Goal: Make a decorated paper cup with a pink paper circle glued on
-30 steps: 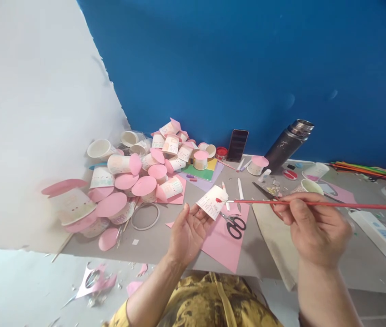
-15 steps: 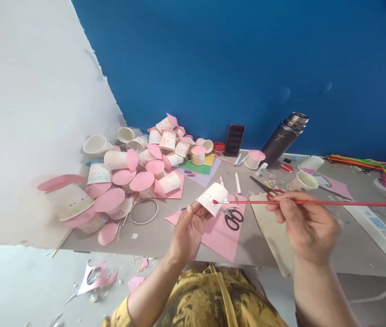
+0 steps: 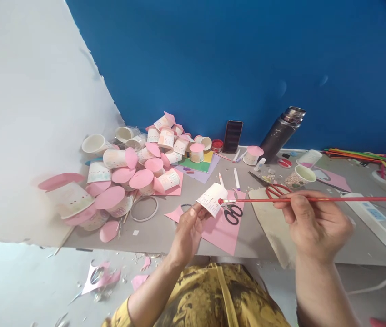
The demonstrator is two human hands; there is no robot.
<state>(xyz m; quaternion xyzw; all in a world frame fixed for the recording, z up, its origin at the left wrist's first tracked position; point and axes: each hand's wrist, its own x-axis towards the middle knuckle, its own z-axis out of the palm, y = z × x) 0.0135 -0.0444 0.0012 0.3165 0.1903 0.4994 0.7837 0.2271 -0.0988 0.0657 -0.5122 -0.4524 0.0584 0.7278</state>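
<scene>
My left hand [image 3: 187, 229] is closed round a small white paper cup [image 3: 212, 198] with pink print, held tilted above the grey table [image 3: 165, 231]. My right hand [image 3: 312, 225] pinches a long thin red paintbrush [image 3: 315, 199] that lies level and points left. Its red-tipped bristles touch the side of the cup. Under the cup lie a sheet of pink paper [image 3: 225, 234] and black-handled scissors [image 3: 233, 213].
A heap of paper cups with pink paper lids [image 3: 138, 168] fills the table's left. A phone [image 3: 233, 136], a red paint pot [image 3: 217, 145] and a dark flask [image 3: 281, 133] stand by the blue wall. Red scissors [image 3: 274, 188], a cup [image 3: 300, 176], coloured sticks [image 3: 366, 159] and a beige cloth [image 3: 271, 227] are at the right. Pink scraps litter the floor.
The view has shifted slightly. My left hand has closed more tightly on the cup and turned it. The brush tip stays against the cup's side.
</scene>
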